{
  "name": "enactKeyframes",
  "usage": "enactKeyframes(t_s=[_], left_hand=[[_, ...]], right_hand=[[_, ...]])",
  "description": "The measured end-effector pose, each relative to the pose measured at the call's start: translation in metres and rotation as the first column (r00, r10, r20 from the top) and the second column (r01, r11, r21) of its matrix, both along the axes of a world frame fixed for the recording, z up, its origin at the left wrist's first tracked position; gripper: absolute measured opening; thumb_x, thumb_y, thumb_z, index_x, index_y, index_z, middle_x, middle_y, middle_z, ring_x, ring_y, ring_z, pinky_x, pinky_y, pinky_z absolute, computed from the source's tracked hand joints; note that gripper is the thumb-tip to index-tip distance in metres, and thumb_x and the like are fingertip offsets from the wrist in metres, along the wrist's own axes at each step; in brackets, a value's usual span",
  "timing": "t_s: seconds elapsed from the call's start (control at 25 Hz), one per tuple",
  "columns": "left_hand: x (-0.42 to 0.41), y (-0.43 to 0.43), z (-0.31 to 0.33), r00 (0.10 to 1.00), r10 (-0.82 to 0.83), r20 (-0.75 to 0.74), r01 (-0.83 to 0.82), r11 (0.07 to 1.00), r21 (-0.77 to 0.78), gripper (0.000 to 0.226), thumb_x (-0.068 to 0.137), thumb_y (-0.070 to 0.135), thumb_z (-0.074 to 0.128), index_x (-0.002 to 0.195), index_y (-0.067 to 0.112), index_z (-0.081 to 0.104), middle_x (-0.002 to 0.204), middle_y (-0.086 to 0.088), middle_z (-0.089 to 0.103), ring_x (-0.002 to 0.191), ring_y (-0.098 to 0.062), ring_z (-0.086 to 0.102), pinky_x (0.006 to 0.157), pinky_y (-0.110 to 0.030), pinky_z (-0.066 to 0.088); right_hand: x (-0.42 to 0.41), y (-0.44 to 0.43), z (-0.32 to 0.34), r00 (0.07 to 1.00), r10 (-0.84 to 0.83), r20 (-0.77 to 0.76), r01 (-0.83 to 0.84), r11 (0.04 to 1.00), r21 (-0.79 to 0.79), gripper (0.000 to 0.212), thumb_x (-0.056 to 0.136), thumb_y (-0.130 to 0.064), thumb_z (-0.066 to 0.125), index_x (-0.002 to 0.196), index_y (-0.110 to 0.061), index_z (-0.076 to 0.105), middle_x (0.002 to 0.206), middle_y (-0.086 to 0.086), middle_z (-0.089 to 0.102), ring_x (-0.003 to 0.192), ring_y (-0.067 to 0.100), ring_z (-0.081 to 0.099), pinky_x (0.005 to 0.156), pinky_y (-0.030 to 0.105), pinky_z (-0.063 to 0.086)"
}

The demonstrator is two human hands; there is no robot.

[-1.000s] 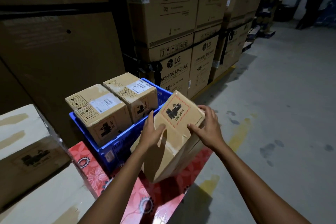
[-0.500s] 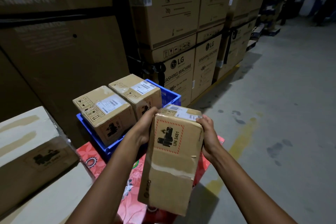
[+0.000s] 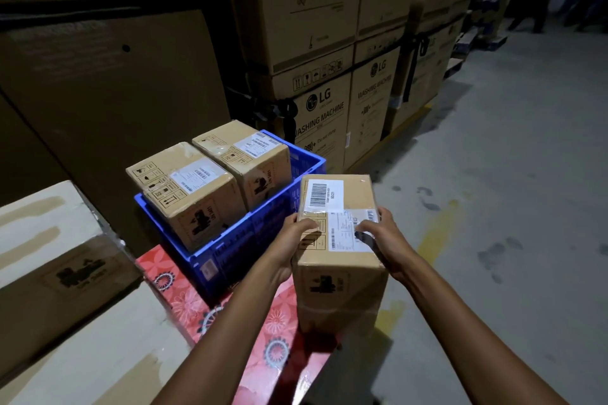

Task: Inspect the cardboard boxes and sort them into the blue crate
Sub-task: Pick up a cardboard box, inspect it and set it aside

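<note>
Box is clamped between both hands, label side up, just right of the crate. The left hand holds its left side and the right hand its right side. Each thumb lies over the top onto the white label, and the fingers curl down the flank, mostly hidden. Whether the bottom rests on the red floral surface below or hangs free, I cannot tell.

Its long axis runs almost straight away from the person, and the short end with the black mark faces back toward the wrists. The crate lies left of the grip and a little ahead, so the left hand is the nearer one. The far left corner of the box sits just beside the crate's right end. Inside, two boxes fill the left and middle, side by side, with their marked ends toward the wall nearest the grip. The only free room showing is at the right end, forward and left of the left thumb.

Judging by that, the move is a short lift over the rim, then ahead and leftward. A slight twist to the left would line the long axis up with the two inside. The rim is the likely snag for the left knuckles. Washing-machine cartons stand beyond the crate, well ahead of the grip.
</note>
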State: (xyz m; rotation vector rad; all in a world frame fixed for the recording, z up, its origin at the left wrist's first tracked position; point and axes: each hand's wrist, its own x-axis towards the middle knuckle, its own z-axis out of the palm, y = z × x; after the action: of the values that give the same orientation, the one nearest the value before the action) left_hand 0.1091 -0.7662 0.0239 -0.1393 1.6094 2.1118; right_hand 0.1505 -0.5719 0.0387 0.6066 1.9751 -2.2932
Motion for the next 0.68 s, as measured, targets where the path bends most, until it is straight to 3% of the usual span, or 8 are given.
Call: enactKeyframes(t_s=[0.24,0.32,0.44,0.52,0.6,0.68], left_hand=[[-0.001,0.013,-0.008,0.997,-0.064,0.032,0.066,0.996,-0.056,0.047,0.084,0.002,0.062,0.131,0.002,0.059,0.117,-0.026,0.071,0.088,-0.027,0.072,0.065,-0.03,0.06],[-0.005,0.011,-0.012,0.998,-0.055,0.026,0.056,0.996,-0.063,0.045,0.086,0.001,0.062,0.131,0.004,0.059,0.117,-0.025,0.071,0.091,-0.029,0.073,0.064,-0.031,0.06],[-0.011,0.009,-0.014,0.997,-0.079,0.016,0.08,0.992,-0.095,0.046,0.086,0.0,0.063,0.131,0.007,0.059,0.113,-0.02,0.075,0.102,-0.035,0.073,0.073,-0.036,0.062],[-0.013,0.008,-0.01,0.994,-0.107,-0.001,0.106,0.985,-0.138,0.052,0.078,0.003,0.065,0.13,0.008,0.06,0.113,-0.018,0.075,0.108,-0.037,0.07,0.086,-0.042,0.059],[-0.019,0.009,-0.004,0.992,-0.12,-0.026,0.114,0.979,-0.17,0.057,0.075,0.003,0.067,0.131,0.009,0.059,0.114,-0.016,0.075,0.111,-0.037,0.07,0.092,-0.047,0.058],[-0.031,0.013,0.005,0.992,-0.117,-0.039,0.109,0.981,-0.159,0.045,0.086,0.005,0.066,0.131,0.011,0.06,0.113,-0.014,0.076,0.1,-0.031,0.074,0.079,-0.042,0.061]], right_hand=[[0.002,0.013,-0.012,0.999,0.022,0.026,-0.024,0.998,0.06,0.06,0.092,0.008,0.057,0.143,-0.015,0.035,0.116,0.007,0.066,0.097,0.022,0.072,0.069,0.03,0.061],[-0.002,0.013,-0.014,0.999,0.026,0.033,-0.028,0.996,0.082,0.063,0.091,0.008,0.058,0.143,-0.018,0.033,0.114,0.004,0.065,0.1,0.023,0.072,0.076,0.034,0.062],[-0.008,0.013,-0.013,0.998,0.035,0.057,-0.039,0.996,0.078,0.065,0.09,0.01,0.058,0.141,-0.019,0.03,0.112,0.004,0.064,0.104,0.026,0.07,0.089,0.044,0.06],[-0.01,0.015,-0.012,0.996,0.048,0.075,-0.052,0.997,0.057,0.064,0.089,0.011,0.058,0.141,-0.017,0.03,0.114,0.008,0.065,0.104,0.028,0.07,0.09,0.046,0.06],[-0.011,0.015,-0.01,0.995,0.05,0.085,-0.054,0.997,0.05,0.058,0.091,0.006,0.058,0.14,-0.013,0.033,0.115,0.011,0.066,0.101,0.027,0.072,0.079,0.04,0.063],[-0.019,0.015,-0.007,0.995,0.03,0.094,-0.03,1.0,-0.002,0.047,0.095,-0.004,0.057,0.139,-0.007,0.038,0.118,0.014,0.067,0.096,0.024,0.074,0.063,0.031,0.059]])
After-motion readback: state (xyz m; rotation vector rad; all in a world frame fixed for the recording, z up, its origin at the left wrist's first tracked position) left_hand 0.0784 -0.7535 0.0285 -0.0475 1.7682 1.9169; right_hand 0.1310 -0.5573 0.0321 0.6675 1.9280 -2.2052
